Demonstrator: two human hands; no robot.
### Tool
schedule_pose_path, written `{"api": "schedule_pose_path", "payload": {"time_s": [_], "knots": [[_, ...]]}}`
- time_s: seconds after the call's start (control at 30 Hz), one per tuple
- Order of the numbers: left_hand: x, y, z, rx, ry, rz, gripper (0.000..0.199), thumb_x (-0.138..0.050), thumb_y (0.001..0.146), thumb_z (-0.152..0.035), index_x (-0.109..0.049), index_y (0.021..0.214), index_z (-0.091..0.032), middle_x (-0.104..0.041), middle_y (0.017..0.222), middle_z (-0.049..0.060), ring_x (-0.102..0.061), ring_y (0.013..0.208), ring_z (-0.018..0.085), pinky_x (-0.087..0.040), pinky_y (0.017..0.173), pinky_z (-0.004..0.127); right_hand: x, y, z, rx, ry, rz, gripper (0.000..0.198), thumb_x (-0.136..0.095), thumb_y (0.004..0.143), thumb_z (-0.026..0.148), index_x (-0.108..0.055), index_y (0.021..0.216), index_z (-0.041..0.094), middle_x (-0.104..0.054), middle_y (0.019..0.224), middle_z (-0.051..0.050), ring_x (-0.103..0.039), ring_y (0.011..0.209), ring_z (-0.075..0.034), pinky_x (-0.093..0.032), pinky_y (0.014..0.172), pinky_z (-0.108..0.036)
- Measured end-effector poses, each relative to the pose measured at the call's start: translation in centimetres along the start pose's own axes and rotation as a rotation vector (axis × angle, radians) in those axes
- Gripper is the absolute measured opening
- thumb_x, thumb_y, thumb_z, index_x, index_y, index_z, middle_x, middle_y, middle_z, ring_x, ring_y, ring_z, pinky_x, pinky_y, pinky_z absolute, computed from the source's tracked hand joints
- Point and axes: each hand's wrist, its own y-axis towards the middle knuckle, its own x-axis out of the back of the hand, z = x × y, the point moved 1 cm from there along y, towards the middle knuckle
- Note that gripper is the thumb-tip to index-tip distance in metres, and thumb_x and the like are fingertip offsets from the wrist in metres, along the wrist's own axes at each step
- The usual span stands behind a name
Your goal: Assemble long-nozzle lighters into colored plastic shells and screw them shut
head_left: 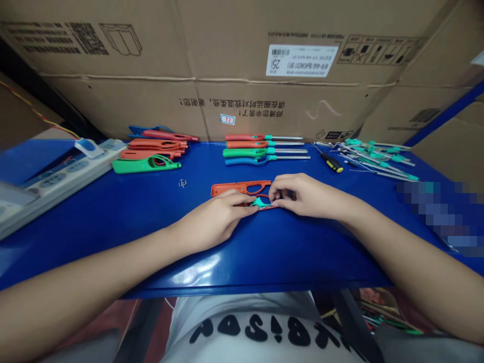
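Observation:
At the middle of the blue table, both hands work on a red-orange lighter handle half point(269, 196) with a teal trigger piece point(259, 202) in it. My left hand point(223, 217) is closed over its left part, fingertips at the teal piece, hiding much of the shell. Thumb and fingers of my right hand point(298, 194) pinch its right end. Just behind lies a matching orange handle half point(234, 188), inner side up, apart from the held one. A small pile of screws point(183, 183) lies to the left.
Several assembled lighters point(249, 153) lie in a row at the back, handle shells point(147, 165) left of them. A screwdriver point(333, 162) and a heap of teal-and-white lighter inserts point(381, 156) lie right. A power strip point(68, 176) runs along the left; a cardboard box point(227, 60) stands behind.

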Motion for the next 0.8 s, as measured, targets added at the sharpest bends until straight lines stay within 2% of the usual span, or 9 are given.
{"api": "schedule_pose_path", "payload": {"time_s": [0.4,0.53,0.8], "knots": [[0.08,0.13,0.68,-0.056,-0.025,-0.009,0.034,-0.046,0.101,-0.014,-0.069,0.127,-0.018,-0.067,0.132,0.011,-0.062,0.122,0.026,-0.053,0.104,0.043,0.56,0.03,-0.26,0.109,0.012,0.077,0.013,-0.061,0.094,0.019,-0.074,0.091,0.017,-0.067,0.095,-0.006,-0.063,0.084,-0.015,-0.048,0.079,-0.027],[0.02,0.05,0.72,-0.053,-0.014,0.001,0.035,-0.047,0.100,-0.012,-0.068,0.128,-0.018,-0.066,0.134,0.011,-0.062,0.124,0.026,-0.053,0.104,0.043,0.55,-0.10,-0.11,0.122,-0.015,0.056,0.010,-0.063,0.092,0.018,-0.072,0.091,0.017,-0.068,0.094,-0.006,-0.063,0.083,-0.016,-0.048,0.076,-0.028],[0.01,0.11,0.56,-0.037,-0.104,-0.079,0.031,-0.051,0.100,-0.013,-0.063,0.128,-0.019,-0.071,0.124,0.008,-0.066,0.115,0.021,-0.054,0.102,0.038,0.41,-0.15,0.25,0.209,-0.057,0.062,0.015,-0.058,0.095,0.016,-0.073,0.094,0.016,-0.067,0.096,-0.007,-0.064,0.086,-0.016,-0.049,0.081,-0.027]]}}
